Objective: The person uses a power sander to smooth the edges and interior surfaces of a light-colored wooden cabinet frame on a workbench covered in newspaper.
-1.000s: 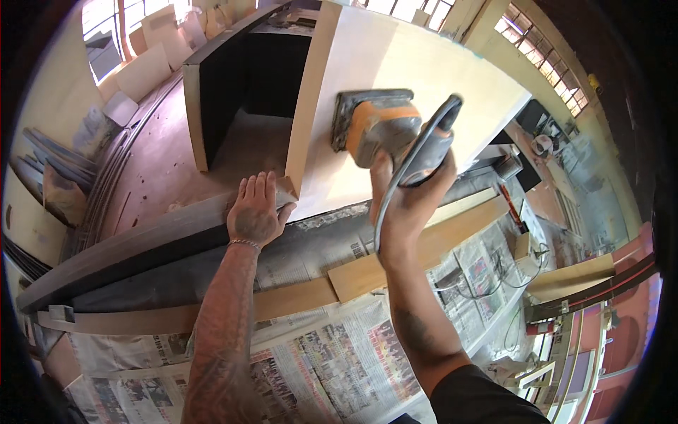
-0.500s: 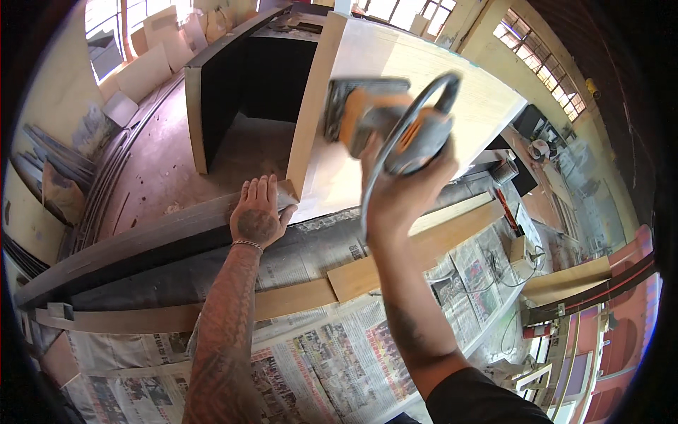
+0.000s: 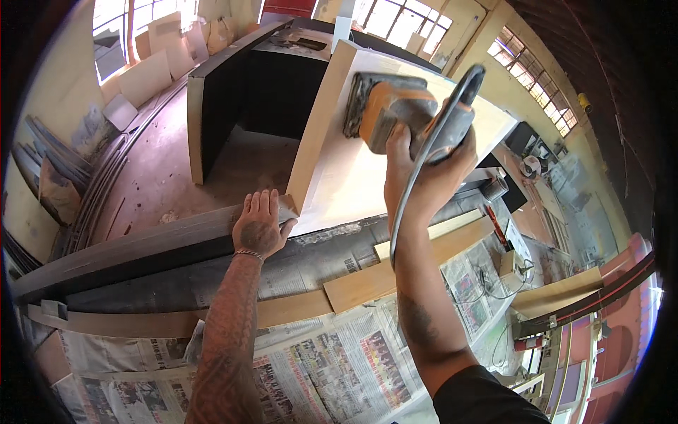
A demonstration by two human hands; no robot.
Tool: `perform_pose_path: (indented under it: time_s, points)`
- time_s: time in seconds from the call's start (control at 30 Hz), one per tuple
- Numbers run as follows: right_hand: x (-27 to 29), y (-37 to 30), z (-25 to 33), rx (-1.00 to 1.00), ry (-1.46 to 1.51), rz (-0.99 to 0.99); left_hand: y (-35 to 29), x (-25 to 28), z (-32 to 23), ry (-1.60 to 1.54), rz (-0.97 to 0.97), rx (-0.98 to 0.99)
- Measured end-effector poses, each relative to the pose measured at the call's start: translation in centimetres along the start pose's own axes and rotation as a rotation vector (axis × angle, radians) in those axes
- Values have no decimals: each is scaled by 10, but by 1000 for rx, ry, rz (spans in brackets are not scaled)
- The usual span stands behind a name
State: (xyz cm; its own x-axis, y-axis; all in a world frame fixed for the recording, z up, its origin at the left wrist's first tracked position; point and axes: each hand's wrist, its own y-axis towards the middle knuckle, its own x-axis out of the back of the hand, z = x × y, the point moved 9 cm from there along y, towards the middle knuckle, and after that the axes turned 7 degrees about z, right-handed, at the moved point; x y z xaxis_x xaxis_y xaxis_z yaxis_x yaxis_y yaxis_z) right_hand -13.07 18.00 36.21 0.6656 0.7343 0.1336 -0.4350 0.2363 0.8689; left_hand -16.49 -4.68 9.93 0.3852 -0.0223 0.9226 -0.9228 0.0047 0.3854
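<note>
My right hand [image 3: 431, 169] is closed around an orange and grey electric sander [image 3: 402, 113]. The sander's square pad lies against the pale wooden side panel [image 3: 346, 180] of a large cabinet, close to its upper left edge. A grey cord [image 3: 415, 185] loops from the tool's rear down over my wrist. My left hand [image 3: 258, 225] rests flat on the edge of a long dark board [image 3: 155, 244], fingers stretched forward, by the panel's lower corner. Behind it opens the cabinet's black interior [image 3: 261, 92].
Newspaper [image 3: 318, 374] covers the surface below my arms, with wooden strips [image 3: 367, 283] lying over it. To the right are a red tool [image 3: 496, 225], a can [image 3: 496, 188] and a cord. Long pipes [image 3: 113, 152] line the left floor; boards [image 3: 152, 74] lean against the wall.
The sander in my right hand has shifted a little to the right across the panel, and its cord now hangs nearer my forearm. My left hand stays on the board's edge.
</note>
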Motion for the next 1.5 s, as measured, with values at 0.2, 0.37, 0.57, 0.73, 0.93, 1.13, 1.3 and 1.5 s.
perform_pose_path:
  time_s: [0.2,0.37,0.57,0.73,0.93,1.13,1.3,1.5]
  points:
    - [5,34,29,92,12,-8,3,2,-3,-35,-6,-10]
    - [6,30,21,47,-41,20,0,2,0,-12,-12,-13]
    - [16,51,-53,-86,87,-97,1,6,-6,2,-37,-26]
    - [12,51,-47,-77,148,-85,6,11,-12,-11,-14,-47]
    - [5,38,11,-20,37,72,0,8,-3,10,-52,-45]
    - [20,59,-54,-190,137,-110,3,8,-9,-15,-40,-43]
    - [15,44,-12,-94,108,-6,6,8,-11,4,-12,-46]
    - [3,37,23,66,69,89,4,8,-10,-6,-26,-60]
